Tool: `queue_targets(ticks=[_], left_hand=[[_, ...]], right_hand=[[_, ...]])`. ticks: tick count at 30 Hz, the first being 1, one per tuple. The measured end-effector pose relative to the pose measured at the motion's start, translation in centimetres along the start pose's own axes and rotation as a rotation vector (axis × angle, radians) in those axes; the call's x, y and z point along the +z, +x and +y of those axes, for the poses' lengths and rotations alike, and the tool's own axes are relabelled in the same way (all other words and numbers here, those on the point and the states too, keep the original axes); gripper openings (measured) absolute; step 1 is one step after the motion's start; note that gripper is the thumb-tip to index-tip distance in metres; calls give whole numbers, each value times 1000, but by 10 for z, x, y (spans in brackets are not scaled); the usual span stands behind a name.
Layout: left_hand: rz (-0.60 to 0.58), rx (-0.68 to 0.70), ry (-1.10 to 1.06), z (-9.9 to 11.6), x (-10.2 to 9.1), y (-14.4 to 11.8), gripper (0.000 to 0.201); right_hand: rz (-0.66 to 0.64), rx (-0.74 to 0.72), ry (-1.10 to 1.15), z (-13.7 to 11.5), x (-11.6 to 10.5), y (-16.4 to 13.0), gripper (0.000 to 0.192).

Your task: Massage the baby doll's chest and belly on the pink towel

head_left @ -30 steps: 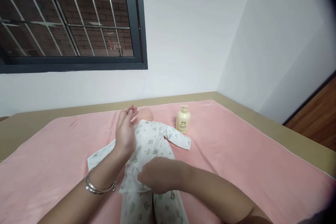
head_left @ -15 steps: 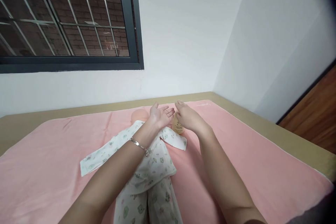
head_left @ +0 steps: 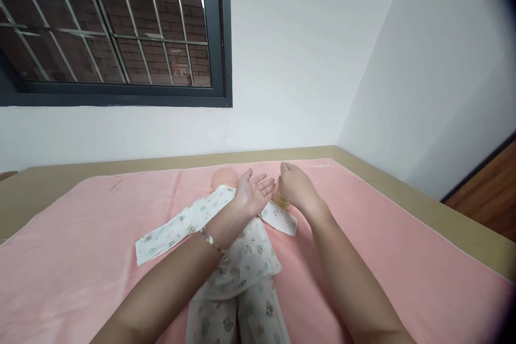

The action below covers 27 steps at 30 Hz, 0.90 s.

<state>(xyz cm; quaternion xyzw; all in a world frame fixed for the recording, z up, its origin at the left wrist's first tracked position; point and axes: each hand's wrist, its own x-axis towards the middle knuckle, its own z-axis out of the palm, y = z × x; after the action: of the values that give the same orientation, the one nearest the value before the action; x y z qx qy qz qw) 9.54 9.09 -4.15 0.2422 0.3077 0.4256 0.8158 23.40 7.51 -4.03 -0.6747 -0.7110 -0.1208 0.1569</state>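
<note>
My left hand is palm up with its fingers spread and nothing resting on it that I can see. It is above the chest of a doll in a white printed top and matching trousers. The doll's pinkish head shows beyond my left wrist, and its sleeves stretch out to both sides. Just right of my left fingertips, my right hand is closed at the upper part of a yellowish bottle with dark print. The hand covers most of the bottle, so its top is hidden.
A pink sheet covers the tan padded surface. White walls rise behind and to the right. A dark-framed window with metal bars is at the upper left, and brown wood panelling at the right edge.
The scene has shifted slightly right and down in view. My right fingers look more curled together at the bottle. My left hand stays palm up, its fingers a little more spread.
</note>
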Motion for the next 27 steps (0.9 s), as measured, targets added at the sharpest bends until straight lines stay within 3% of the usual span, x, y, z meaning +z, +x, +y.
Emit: queue_targets(ticks=[5, 7, 13, 19, 22, 27], left_hand=[[0, -65, -53, 1, -42, -46, 58], [0, -67, -63, 2, -49, -60, 58], [-277, -52, -145, 31, -41, -103, 60], [-240, 25, -50, 73, -51, -147, 64], [-310, 65, -13, 71, -52, -157, 64], [-325, 290, 18, 45, -39, -158, 60]], right_hand=[[-102, 113, 127, -20, -3, -6, 58], [-95, 57, 217, -39, -8, -16, 63], [23, -357, 321, -108, -6, -64, 67], [156, -725, 410, -141, 3, -109, 88], [250, -828, 519, -151, -4, -122, 84], [282, -797, 579, -157, -21, -111, 72]])
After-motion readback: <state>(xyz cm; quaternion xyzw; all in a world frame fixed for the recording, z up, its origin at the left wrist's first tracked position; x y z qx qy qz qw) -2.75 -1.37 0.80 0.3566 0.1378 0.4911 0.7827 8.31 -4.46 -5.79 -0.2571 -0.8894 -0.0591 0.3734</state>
